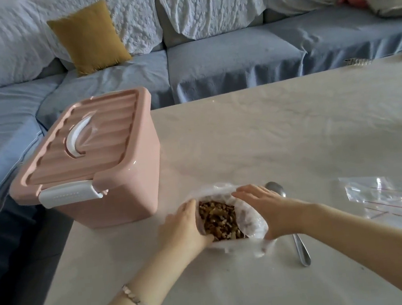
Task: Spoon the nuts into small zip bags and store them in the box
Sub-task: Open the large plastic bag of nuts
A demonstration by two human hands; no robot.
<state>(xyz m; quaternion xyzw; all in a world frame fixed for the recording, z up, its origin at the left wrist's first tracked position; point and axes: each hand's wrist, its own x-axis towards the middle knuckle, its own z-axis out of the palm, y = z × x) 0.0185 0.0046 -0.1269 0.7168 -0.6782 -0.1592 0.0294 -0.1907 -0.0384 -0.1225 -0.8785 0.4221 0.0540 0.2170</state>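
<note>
Head view: a blue sofa [234, 55] with a yellow cushion [89, 37] runs behind a pale surface [280, 130]. At the surface's left edge stands a pink box [129, 190], its lid on. Near it, closer to the person, sits an open plastic bag [248, 218] filled with nuts [219, 221]. The left hand [182, 227] and right hand [264, 208] press against its two sides, fingers [246, 192] fairly straight and gripping nothing. Empty zip bags [387, 196] lie well to the right. A metal spoon [302, 251] lies just beside the bag, partly under the right hand.
</note>
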